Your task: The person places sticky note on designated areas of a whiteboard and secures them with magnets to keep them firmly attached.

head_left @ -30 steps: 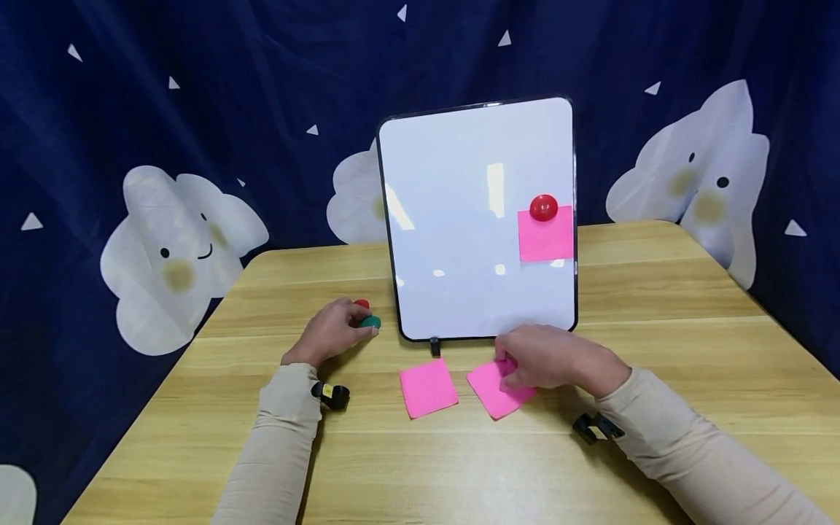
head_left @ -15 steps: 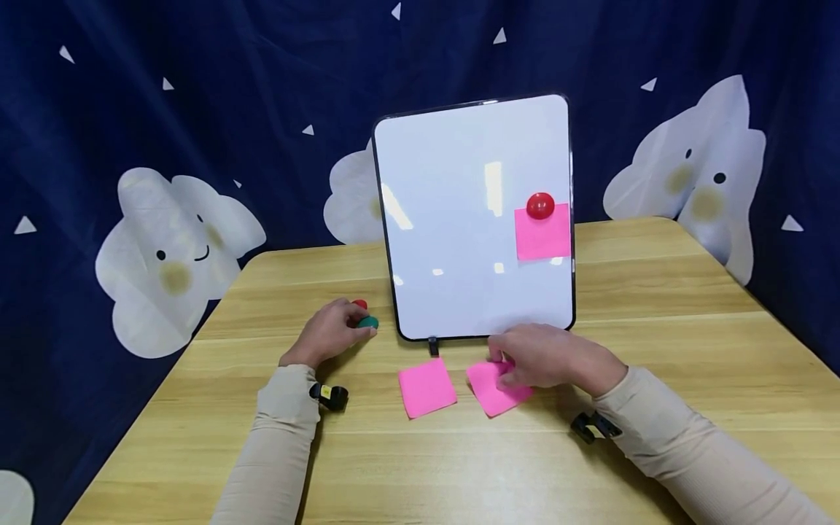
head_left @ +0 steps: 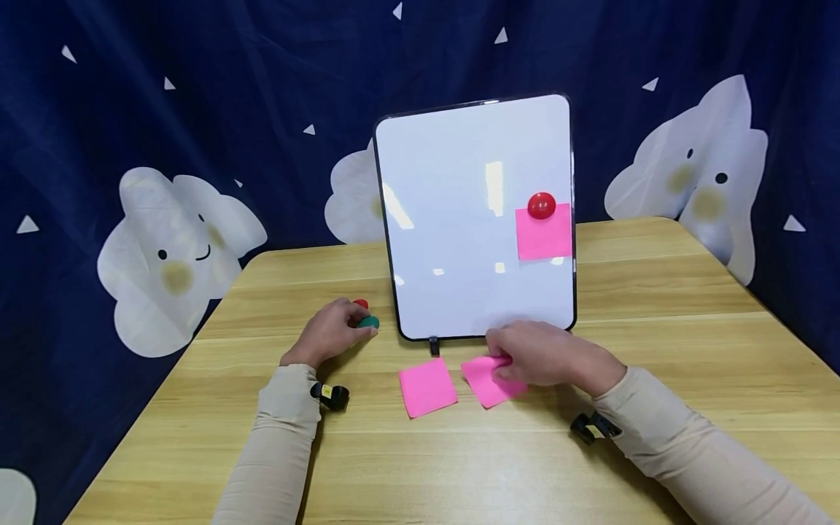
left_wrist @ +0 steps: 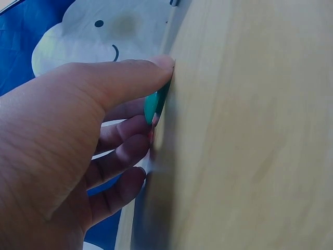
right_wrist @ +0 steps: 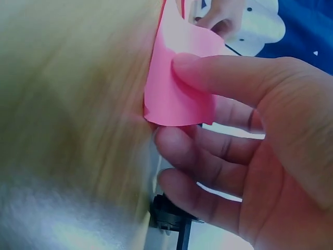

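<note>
My right hand (head_left: 545,355) pinches a pink sticky note (head_left: 485,383) between thumb and fingers, in front of the whiteboard (head_left: 446,211). In the right wrist view the note (right_wrist: 179,99) curves up under the thumb, its left edge close along the table. To the left, my left hand (head_left: 329,334) holds a green round magnet (head_left: 370,322) at the tabletop, thumb on its near side and fingers behind it. Just past those fingers a red magnet (head_left: 360,303) shows in part. A second pink sticky note (head_left: 428,389) lies flat between the hands.
The black-framed whiteboard stands tilted on the wooden table (head_left: 446,467). On its right side a large red magnet (head_left: 541,205) overlaps the top of another pink note (head_left: 543,237). A small black foot (head_left: 434,346) juts from its lower edge. A blue curtain (head_left: 262,87) hangs behind.
The right hand's fingers have drawn together on the note, which has shifted slightly left and toward the whiteboard and now bends up. The left hand has stayed at the green magnet.
</note>
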### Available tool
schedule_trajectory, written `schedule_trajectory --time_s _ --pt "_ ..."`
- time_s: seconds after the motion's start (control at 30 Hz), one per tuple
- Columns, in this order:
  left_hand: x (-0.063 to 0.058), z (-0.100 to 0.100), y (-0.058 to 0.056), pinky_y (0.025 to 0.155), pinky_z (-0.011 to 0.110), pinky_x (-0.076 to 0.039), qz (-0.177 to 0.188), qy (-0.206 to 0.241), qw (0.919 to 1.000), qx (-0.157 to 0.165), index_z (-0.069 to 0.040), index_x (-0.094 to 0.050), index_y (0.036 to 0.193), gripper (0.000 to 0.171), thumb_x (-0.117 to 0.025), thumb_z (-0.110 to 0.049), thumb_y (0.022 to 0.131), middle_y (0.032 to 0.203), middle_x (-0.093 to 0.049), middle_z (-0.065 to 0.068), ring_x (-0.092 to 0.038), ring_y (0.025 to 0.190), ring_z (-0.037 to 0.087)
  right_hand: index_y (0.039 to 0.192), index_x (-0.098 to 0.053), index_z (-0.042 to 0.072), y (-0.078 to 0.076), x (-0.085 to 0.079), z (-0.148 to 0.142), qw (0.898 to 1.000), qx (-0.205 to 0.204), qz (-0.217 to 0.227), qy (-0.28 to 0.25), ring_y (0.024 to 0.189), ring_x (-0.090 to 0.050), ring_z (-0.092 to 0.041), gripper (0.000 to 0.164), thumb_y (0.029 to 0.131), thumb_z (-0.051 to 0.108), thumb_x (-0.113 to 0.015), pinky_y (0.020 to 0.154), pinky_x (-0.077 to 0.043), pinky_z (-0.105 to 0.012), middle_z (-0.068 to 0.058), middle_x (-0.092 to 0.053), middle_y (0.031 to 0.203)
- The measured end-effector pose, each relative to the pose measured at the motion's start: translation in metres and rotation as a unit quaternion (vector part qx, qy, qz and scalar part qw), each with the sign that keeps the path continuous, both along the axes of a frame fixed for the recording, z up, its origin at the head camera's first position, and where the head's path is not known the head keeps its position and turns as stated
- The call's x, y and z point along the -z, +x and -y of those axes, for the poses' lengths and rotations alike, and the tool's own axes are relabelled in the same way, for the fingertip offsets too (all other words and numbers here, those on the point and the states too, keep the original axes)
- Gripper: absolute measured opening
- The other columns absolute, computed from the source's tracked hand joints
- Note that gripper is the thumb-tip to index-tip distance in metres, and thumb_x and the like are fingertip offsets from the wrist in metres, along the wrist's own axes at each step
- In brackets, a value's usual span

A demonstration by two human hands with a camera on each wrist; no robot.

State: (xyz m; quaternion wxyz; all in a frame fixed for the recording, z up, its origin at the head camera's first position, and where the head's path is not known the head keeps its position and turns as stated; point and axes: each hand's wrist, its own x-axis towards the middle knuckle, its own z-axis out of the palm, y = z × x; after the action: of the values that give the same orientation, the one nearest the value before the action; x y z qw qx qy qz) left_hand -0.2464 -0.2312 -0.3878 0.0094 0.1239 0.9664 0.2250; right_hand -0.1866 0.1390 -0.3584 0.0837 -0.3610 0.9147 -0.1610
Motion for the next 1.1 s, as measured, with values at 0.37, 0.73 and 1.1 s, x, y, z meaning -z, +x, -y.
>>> schedule_trajectory --time_s 0.37,0.73,1.1 --pt "-0.001 -0.0006 0.0002 0.09 0.045 -0.051 -0.002 0.002 1.0 -0.001 -0.007 -0.072 0.117 0.039 -0.078 -0.032 0.088 0.109 -0.065 0.006 -0.06 0.098 0.025 0.091 -0.06 0.019 -0.0048 0.0034 0.001 0.999 -0.006 -0.016 -0.044 0.069 -0.046 -0.01 0.02 0.086 0.017 -0.08 0.062 -0.041 -0.028 0.008 -0.048 0.072" --pt "0.0015 0.0017 -0.0001 0.089 0.044 -0.051 -0.004 0.008 0.9999 0.009 -0.009 -0.071 0.118 0.039 -0.077 -0.034 0.088 0.11 -0.065 0.004 -0.061 0.098 0.023 0.105 -0.069 0.013 -0.0066 0.0087 0.002 0.997 -0.026 -0.043 -0.057 0.081 -0.052 -0.011 0.022 0.085 0.008 -0.075 0.071 -0.048 -0.029 0.008 -0.059 0.091" --pt "0.003 0.003 -0.0036 0.081 0.04 -0.05 -0.029 0.011 0.9989 0.034 -0.012 -0.071 0.111 0.031 -0.075 -0.033 0.089 0.102 -0.065 0.001 -0.059 0.09 0.02 0.12 -0.07 0.009 -0.0048 0.006 0.0029 0.997 -0.002 -0.036 -0.066 0.097 -0.058 -0.016 0.034 0.087 0.003 -0.074 0.086 -0.052 -0.036 0.001 -0.066 0.112"
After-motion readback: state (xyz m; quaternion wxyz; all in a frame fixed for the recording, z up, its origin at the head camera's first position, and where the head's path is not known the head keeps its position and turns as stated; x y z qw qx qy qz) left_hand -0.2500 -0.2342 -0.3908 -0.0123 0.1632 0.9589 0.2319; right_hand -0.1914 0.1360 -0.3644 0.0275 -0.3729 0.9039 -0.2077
